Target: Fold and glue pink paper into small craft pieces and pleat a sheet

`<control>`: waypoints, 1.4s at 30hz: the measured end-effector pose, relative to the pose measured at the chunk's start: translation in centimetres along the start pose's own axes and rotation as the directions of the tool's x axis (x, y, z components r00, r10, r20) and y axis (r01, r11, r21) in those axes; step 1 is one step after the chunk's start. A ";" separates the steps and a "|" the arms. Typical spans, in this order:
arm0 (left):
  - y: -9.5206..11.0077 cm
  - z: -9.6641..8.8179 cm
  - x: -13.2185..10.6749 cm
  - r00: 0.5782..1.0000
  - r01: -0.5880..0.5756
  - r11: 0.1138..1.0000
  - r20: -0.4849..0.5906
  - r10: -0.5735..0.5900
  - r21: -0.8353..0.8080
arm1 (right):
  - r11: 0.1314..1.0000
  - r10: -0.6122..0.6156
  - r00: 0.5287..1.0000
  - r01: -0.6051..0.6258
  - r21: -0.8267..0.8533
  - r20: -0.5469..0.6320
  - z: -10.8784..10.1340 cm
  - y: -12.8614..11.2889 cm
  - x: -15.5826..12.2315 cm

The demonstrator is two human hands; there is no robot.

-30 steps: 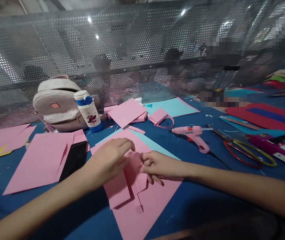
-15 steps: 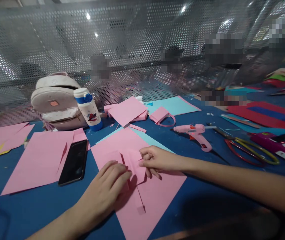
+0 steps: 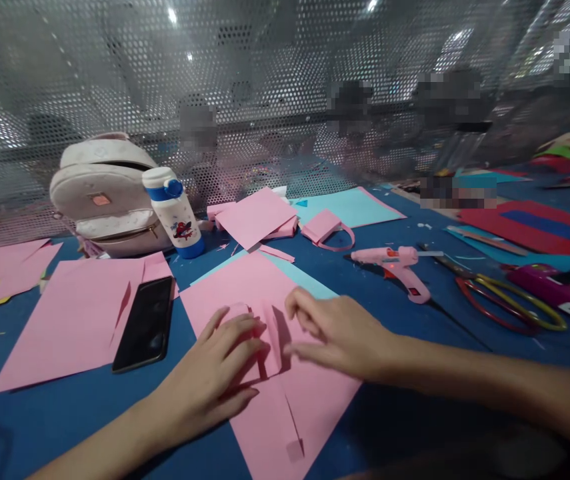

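A small folded piece of pink paper (image 3: 273,340) lies on a larger pink sheet (image 3: 315,400), with one flap standing up. My left hand (image 3: 225,360) rests over its left part, fingers spread and slightly bent, thumb stretched out toward the near side. To the right of the raised flap is my right hand (image 3: 337,333), thumb and forefinger apart and the other fingers curled, with nothing visible between them. A thin pink strip (image 3: 285,413) runs from the folded piece toward me. Under the large sheet a light blue sheet (image 3: 309,278) shows at the far side.
A black phone (image 3: 145,325) lies left on pink paper. Behind stand a bottle (image 3: 177,217) and a white backpack (image 3: 102,200). To the right are a pink glue gun (image 3: 397,267), scissors (image 3: 509,300) and a purple tool (image 3: 555,287). A small pink paper bag (image 3: 325,227) lies beyond.
My right hand has let go of the pink flap and moved slightly right, fingers parting. The flap now stands more upright. My left hand stays on the folded piece, its thumb now showing.
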State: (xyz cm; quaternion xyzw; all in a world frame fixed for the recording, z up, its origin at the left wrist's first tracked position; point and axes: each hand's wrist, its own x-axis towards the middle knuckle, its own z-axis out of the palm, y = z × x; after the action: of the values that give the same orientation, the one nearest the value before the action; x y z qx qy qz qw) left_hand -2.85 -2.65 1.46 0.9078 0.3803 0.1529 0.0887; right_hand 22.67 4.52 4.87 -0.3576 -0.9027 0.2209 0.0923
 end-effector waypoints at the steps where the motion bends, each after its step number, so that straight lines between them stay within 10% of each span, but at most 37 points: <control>1: -0.2 0.0 0.0 0.999 0.041 0.999 -0.017 -0.041 -0.022 | 0.996 -0.088 0.994 0.087 0.020 0.062 0.5 -0.5 -0.7; 4: -1.0 0.1 -0.1 0.978 0.201 0.974 -0.036 -0.205 -0.107 | 0.942 -0.335 0.931 0.329 0.064 0.148 2.3 -1.7 -2.6; 11: -1.3 -0.5 -0.5 0.923 0.384 0.888 0.100 -0.371 -0.253 | 0.935 -0.354 0.926 0.347 0.075 0.132 4.7 -1.7 -3.9; 31: 0.1 -0.3 -0.1 0.934 0.339 0.906 -0.023 -0.356 -0.255 | 0.969 -0.245 0.961 0.244 0.022 0.129 4.3 -2.2 -4.3; 42: 0.9 0.0 0.4 0.929 0.337 0.904 -0.063 -0.365 -0.264 | 0.746 -0.606 0.789 0.520 -0.416 -0.100 2.5 -2.3 -1.8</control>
State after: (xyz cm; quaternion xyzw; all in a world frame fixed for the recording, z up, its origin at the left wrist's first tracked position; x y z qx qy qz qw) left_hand -2.00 -3.03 1.79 0.7962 0.5198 0.2310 0.2063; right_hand 21.77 1.01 3.75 -0.1001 -0.9762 -0.0326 0.1897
